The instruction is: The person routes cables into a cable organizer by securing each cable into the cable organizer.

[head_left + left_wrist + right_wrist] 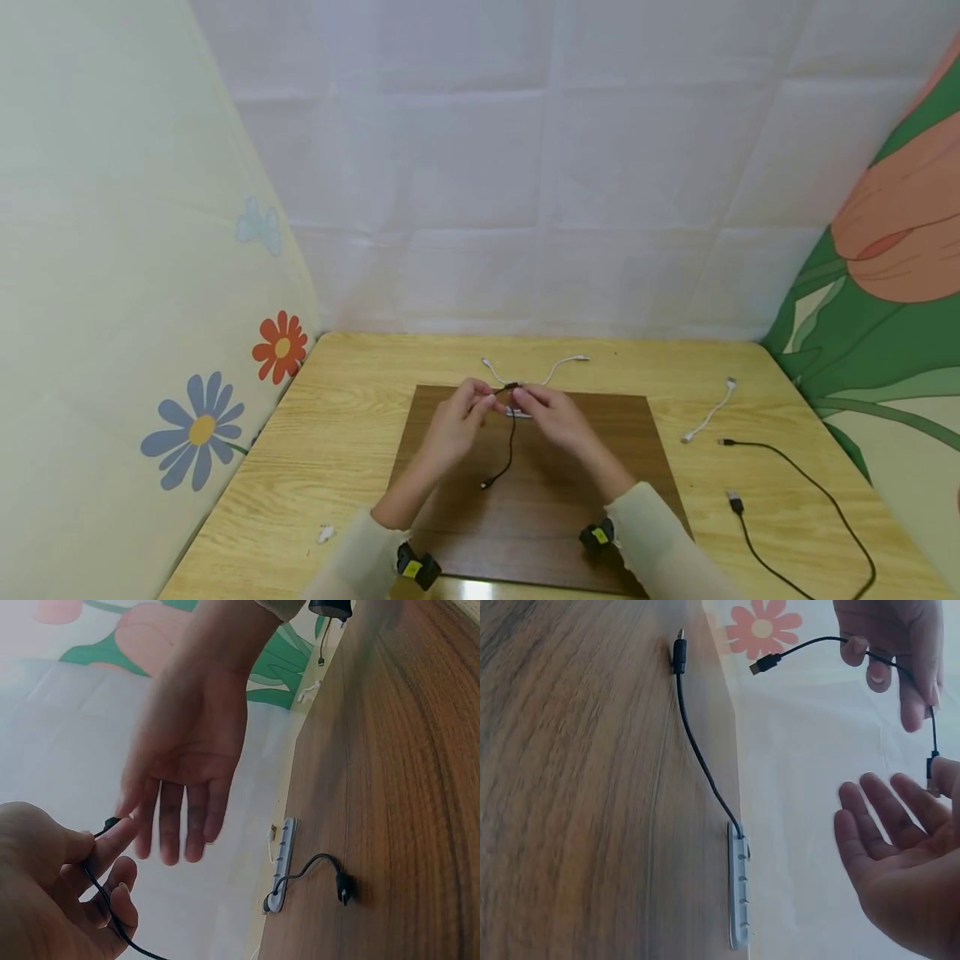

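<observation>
Above the brown board [540,517], both hands hold a short black USB cable [810,643]. My left hand [455,417] pinches its cord between thumb and fingers, and one plug end hangs loose past the fingers. The cable's other plug [932,771] is pinched by my right hand [557,417], whose remaining fingers extend loosely. Beneath the hands, a pale cable-clip strip [739,892] with several slots sits at the board's far edge. A second short black cable [697,754] runs from the strip's end slot, its plug [344,888] lying over the board.
White cables [564,362] lie beyond the board, and another short white cable [708,412] is to its right. A long black USB cable [832,496] curves along the table's right side. A small white piece [326,533] lies at the left.
</observation>
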A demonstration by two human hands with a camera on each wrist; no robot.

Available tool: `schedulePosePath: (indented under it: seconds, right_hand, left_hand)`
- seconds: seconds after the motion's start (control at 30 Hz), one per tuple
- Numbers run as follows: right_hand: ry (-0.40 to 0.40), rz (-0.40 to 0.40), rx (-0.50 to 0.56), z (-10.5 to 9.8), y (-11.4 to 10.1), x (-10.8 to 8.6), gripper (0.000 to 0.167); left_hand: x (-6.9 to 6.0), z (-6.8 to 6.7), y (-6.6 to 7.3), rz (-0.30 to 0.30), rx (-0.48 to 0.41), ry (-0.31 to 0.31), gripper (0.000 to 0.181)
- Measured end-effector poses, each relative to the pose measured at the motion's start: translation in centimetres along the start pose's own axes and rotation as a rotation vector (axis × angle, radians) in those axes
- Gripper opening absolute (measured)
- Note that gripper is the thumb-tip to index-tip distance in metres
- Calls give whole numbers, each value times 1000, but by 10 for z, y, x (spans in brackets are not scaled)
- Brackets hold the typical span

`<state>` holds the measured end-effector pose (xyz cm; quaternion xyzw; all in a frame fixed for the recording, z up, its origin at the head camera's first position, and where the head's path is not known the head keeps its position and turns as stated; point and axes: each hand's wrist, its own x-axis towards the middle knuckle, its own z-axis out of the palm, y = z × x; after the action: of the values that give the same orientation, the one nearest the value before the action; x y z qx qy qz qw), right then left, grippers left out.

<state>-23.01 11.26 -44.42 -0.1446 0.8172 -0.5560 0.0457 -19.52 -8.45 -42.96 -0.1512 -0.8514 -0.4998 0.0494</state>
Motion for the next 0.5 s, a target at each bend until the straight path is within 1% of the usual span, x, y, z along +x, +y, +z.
schedulePosePath:
  seconds: [0.17, 0.23, 0.33, 0.5]
  right_hand:
    - [18, -36, 97, 0, -2, 2, 36]
    - [32, -50, 101, -1, -3, 2, 35]
    - [34, -60, 121, -2, -5, 2, 28]
    - [60, -44, 136, -3, -6, 1, 17]
  left_hand:
    - [-1, 4, 0, -30, 7, -28, 16]
    - [-1, 6, 1, -31, 7, -49, 17]
    - [-2, 9, 1, -32, 10, -72, 19]
    - [-2, 13, 1, -26, 53, -88, 20]
